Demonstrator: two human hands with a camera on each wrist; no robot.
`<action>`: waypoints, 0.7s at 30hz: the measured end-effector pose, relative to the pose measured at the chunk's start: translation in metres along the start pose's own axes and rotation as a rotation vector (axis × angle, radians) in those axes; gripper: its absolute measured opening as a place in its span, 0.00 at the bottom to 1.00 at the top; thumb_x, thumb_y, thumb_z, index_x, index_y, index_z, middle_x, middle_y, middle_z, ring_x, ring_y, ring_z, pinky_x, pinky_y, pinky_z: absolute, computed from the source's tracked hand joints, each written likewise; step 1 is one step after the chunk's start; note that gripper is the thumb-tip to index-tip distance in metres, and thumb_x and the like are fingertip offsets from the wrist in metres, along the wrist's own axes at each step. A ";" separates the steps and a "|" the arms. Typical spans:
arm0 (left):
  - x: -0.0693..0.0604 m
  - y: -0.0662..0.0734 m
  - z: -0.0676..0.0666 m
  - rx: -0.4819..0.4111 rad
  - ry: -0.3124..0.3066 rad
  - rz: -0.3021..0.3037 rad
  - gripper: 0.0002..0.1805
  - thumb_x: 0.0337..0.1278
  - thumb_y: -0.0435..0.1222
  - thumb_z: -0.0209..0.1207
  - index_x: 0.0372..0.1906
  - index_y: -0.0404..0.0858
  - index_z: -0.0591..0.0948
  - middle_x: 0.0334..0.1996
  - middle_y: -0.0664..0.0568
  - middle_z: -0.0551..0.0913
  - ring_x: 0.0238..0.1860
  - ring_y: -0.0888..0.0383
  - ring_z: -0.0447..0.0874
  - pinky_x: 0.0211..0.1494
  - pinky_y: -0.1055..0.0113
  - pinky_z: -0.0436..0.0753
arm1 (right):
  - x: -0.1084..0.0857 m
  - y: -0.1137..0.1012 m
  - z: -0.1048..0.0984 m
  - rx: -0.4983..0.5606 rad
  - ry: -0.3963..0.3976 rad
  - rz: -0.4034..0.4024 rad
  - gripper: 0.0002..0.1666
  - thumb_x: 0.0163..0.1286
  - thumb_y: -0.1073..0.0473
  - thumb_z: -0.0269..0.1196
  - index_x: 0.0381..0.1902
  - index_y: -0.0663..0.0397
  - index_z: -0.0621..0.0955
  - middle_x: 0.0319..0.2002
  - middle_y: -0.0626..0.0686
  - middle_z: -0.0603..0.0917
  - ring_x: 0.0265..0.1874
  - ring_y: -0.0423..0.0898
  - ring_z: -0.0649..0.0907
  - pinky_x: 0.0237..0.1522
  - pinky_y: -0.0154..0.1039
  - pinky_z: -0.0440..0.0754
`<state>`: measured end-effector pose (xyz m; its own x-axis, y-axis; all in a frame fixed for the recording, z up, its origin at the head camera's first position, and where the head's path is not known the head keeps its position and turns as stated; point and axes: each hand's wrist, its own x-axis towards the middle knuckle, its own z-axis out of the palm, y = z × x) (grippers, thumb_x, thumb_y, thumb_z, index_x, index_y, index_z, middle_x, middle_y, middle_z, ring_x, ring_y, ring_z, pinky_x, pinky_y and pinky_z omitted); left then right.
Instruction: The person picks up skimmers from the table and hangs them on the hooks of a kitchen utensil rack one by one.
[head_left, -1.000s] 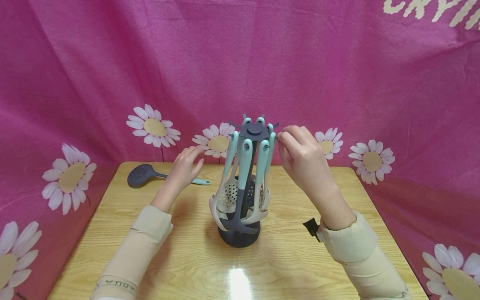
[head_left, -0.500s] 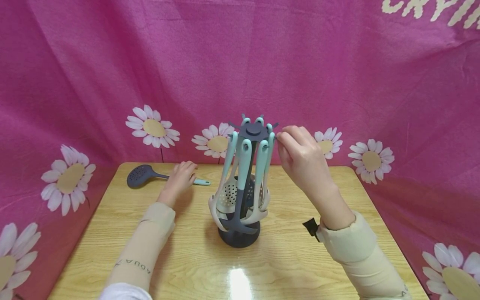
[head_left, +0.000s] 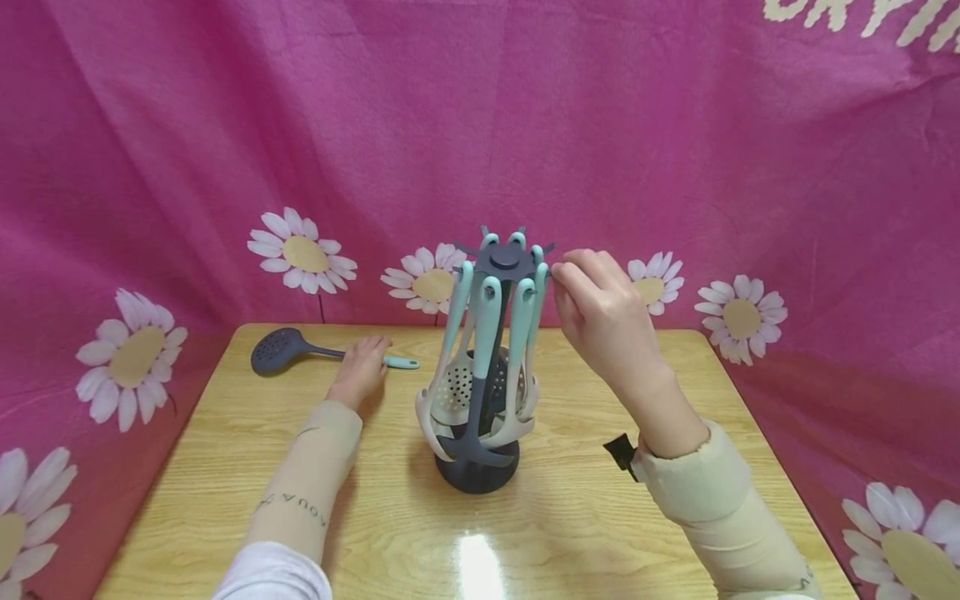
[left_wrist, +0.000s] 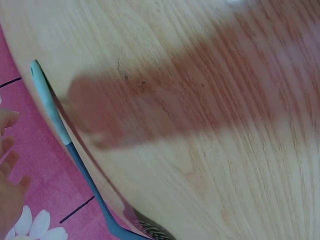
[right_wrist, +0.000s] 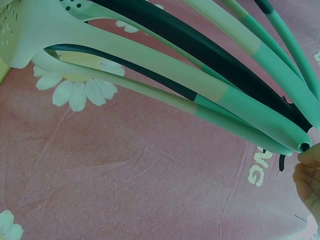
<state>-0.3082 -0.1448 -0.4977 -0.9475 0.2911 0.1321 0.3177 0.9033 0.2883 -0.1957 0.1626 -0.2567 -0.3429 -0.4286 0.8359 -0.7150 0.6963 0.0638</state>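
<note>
A dark slotted skimmer (head_left: 277, 352) with a mint handle lies at the back left of the table. Over its shaft reaches my left hand (head_left: 363, 367); in the left wrist view the relaxed fingers (left_wrist: 7, 150) appear beside the skimmer's handle (left_wrist: 50, 107) with a gap between. At the middle stands a dark utensil rack (head_left: 480, 477), hung with several mint-handled utensils, among them a beige slotted one (head_left: 453, 395). My right hand (head_left: 606, 304) pinches a hook tip at the right side of the rack's top; the right wrist view shows thumb and finger at a handle's end (right_wrist: 280, 127).
The wooden table (head_left: 600, 517) ends at a pink cloth backdrop (head_left: 600, 125) printed with daisies. A small black piece (head_left: 621, 452) sticks out from the right sleeve's cuff. The rack rises between both arms.
My left hand has come down and slightly back toward me, from above the skimmer to low over its shaft. The right hand has stayed at the rack's hook.
</note>
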 end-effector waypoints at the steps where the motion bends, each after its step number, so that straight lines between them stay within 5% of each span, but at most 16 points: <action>1: 0.000 0.000 0.001 -0.001 -0.014 -0.008 0.23 0.52 0.27 0.56 0.56 0.30 0.70 0.58 0.36 0.69 0.61 0.39 0.62 0.62 0.43 0.59 | 0.000 0.000 0.000 -0.001 0.000 0.000 0.05 0.59 0.73 0.54 0.31 0.68 0.78 0.31 0.59 0.77 0.30 0.54 0.75 0.33 0.41 0.76; 21: 0.011 0.005 0.020 0.063 -0.190 -0.071 0.30 0.51 0.25 0.55 0.63 0.32 0.64 0.63 0.35 0.63 0.65 0.39 0.56 0.65 0.41 0.51 | -0.001 0.001 0.000 0.005 -0.009 0.001 0.05 0.59 0.72 0.55 0.32 0.69 0.78 0.32 0.60 0.77 0.30 0.54 0.75 0.33 0.42 0.76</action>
<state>-0.3177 -0.1308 -0.5138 -0.9590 0.2748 -0.0691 0.2528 0.9399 0.2295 -0.1965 0.1640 -0.2573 -0.3490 -0.4326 0.8313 -0.7172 0.6942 0.0602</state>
